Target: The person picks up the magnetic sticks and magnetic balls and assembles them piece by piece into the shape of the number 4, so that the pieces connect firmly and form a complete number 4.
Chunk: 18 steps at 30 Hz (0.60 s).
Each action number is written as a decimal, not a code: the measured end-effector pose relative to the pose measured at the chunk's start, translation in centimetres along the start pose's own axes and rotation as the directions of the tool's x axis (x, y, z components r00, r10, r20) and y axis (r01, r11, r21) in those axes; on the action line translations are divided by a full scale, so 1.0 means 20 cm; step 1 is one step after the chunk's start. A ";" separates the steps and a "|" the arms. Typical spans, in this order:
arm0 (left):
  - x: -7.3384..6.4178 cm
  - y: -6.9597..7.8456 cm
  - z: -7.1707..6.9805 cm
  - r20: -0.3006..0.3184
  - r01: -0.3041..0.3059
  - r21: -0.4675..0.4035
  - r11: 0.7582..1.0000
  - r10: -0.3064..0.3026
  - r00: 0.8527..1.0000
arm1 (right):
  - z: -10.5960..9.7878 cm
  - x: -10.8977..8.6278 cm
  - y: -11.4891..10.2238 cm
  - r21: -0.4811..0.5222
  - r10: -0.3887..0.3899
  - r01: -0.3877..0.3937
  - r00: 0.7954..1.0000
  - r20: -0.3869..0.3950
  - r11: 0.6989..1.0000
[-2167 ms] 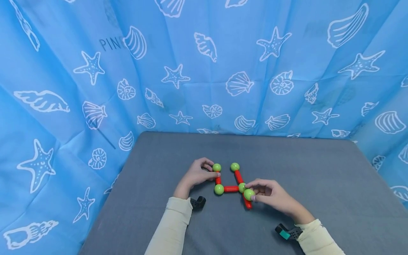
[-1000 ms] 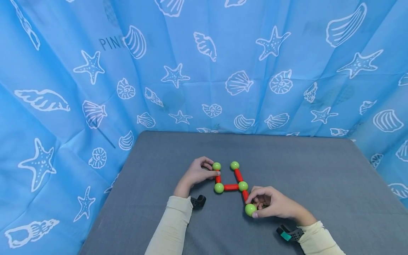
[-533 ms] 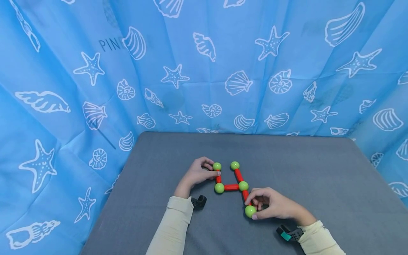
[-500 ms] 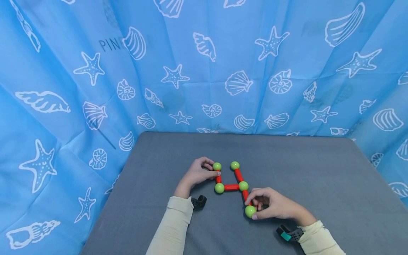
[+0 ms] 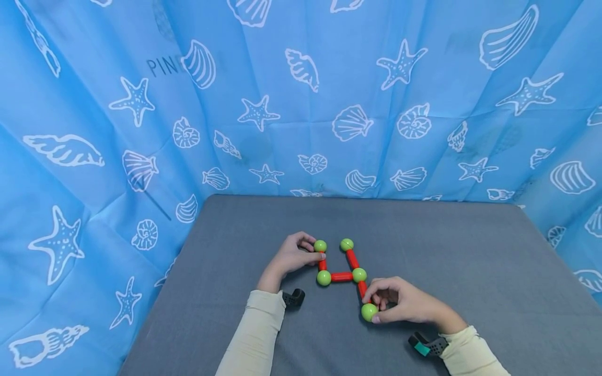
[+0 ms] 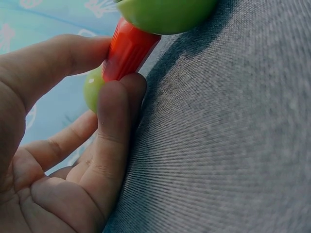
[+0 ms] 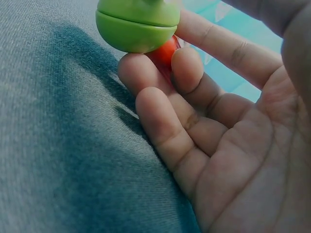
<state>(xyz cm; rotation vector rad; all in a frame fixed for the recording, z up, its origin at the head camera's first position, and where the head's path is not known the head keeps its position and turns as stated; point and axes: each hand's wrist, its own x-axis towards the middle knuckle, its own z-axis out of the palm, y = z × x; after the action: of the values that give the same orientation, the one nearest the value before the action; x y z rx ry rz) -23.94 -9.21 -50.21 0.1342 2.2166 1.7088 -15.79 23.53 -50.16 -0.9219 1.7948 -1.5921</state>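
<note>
Red rods and green balls of a building toy lie joined in a shape like a figure 4. My left hand [image 5: 291,257] pinches the left red rod [image 6: 130,51] between thumb and fingers, just below the far left green ball [image 5: 320,246]. A short crossbar rod [image 5: 342,277] links the corner ball [image 5: 324,278] to the junction ball [image 5: 359,274]. From that junction one rod [image 5: 352,259] runs up to a ball [image 5: 347,244], another [image 5: 362,289] down. My right hand [image 5: 402,300] holds the green ball [image 7: 138,26] at the lower rod's end, fingertips also against that rod.
The toy lies on a grey cloth-covered table [image 5: 423,235]. A blue curtain [image 5: 301,130] printed with white shells and starfish hangs behind it and along the sides. Each wrist wears a black strap, the left one [image 5: 293,298] and the right one [image 5: 427,344].
My right hand has brought the green ball from beside the junction down to the lower rod's end, where it now sits. My left hand has kept its grip, almost unmoved.
</note>
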 end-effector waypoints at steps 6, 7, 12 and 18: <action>0.00 0.00 0.00 0.006 -0.002 0.004 1.000 0.002 1.000 | 0.01 0.01 -0.02 -0.027 0.036 -0.038 0.998 -0.043 0.999; 0.00 0.00 -0.01 0.007 -0.003 0.006 1.000 0.003 1.000 | 0.01 0.01 -0.02 -0.046 0.048 -0.051 0.997 -0.064 0.998; -0.01 0.01 -0.01 0.010 -0.008 0.011 1.000 0.007 1.000 | 0.00 0.04 -0.04 -0.139 0.077 -0.105 0.977 -0.198 0.985; -0.01 0.01 0.00 0.008 -0.016 0.009 1.000 0.016 1.000 | -0.01 0.07 -0.04 -0.186 0.059 -0.130 0.937 -0.344 0.974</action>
<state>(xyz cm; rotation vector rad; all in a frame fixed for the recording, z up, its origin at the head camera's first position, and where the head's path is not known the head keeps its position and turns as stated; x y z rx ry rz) -23.73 -9.33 -50.01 0.1616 2.2238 1.7034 -16.63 22.52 -49.26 -0.6650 2.2407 -1.5982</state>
